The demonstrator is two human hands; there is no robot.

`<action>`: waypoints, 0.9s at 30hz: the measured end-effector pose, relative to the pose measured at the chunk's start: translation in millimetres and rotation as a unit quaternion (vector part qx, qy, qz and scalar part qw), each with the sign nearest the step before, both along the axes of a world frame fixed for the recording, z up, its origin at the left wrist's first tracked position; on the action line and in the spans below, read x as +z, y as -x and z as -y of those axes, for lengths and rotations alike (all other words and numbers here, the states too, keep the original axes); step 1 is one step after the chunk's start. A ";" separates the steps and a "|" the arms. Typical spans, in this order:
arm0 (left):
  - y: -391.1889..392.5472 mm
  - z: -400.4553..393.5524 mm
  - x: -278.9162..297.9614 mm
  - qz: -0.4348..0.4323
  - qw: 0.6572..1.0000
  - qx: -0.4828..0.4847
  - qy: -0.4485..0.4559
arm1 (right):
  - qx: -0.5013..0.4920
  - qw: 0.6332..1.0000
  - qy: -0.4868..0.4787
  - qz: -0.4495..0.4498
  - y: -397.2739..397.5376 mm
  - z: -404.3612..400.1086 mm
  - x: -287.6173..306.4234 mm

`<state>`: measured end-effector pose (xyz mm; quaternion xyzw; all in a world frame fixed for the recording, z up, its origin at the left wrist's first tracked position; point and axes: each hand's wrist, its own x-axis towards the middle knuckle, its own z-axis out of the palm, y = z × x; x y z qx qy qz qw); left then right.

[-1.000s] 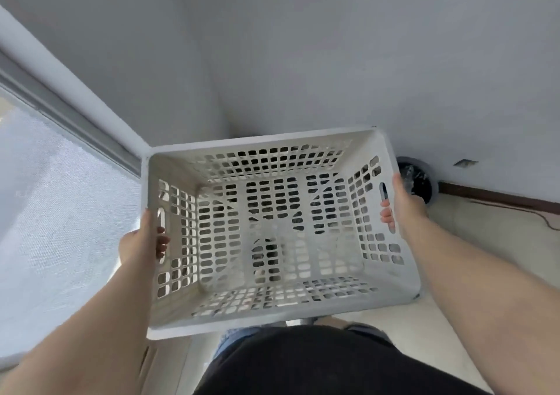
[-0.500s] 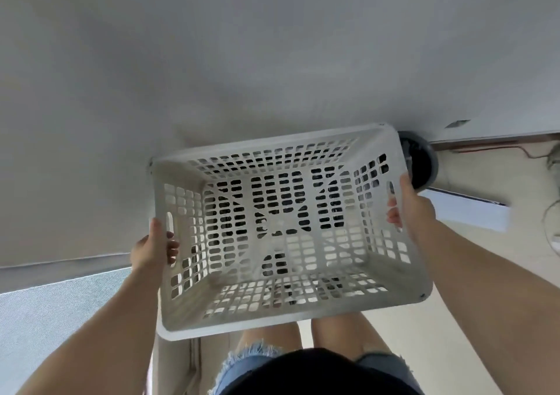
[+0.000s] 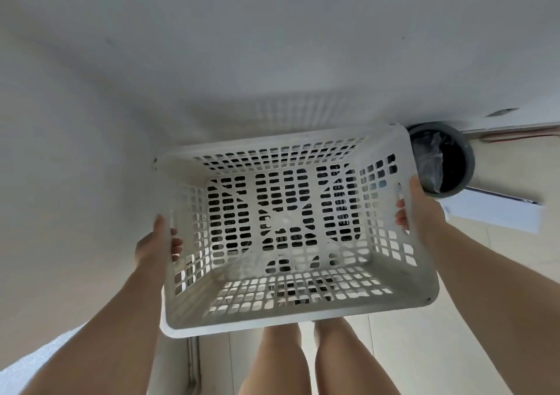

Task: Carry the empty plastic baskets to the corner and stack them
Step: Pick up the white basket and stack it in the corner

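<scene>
Head view: carry step, judging by the pose. Basket (image 3: pixel 291 231) is in the air, held level-ish in front of the legs and close to the wall (image 3: pixel 212 61), open side up, nothing in it.

Left hand (image 3: pixel 151 244) is on the basket's left wall, thumb over the rim, fingertips (image 3: pixel 176 247) curled in through the handle slot. Right hand (image 3: pixel 422 212) mirrors it on the basket's right wall, fingertips (image 3: pixel 402 212) showing through the slot. Both are gripping the basket.

Bin (image 3: pixel 445 164), grey with a dark liner, sits on the floor just beyond the basket's far right corner, against the wall.

No second basket clearly visible; dark shapes show through the basket floor, can't tell what they are.

Next move, my read: lower straight down, keep the basket's right side off the bin, set it square to the wall. If another basket is underneath, line the rims up before letting go.

Writing/brands: none readable on the basket, bin or wall.
</scene>
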<state>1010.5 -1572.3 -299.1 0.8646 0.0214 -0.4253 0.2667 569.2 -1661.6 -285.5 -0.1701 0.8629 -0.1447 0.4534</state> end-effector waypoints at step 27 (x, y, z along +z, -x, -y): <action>-0.5 66.4 -109.9 0.024 1.000 -0.017 0.001 | -0.040 0.999 -0.019 0.012 -1.1 57.6 -108.0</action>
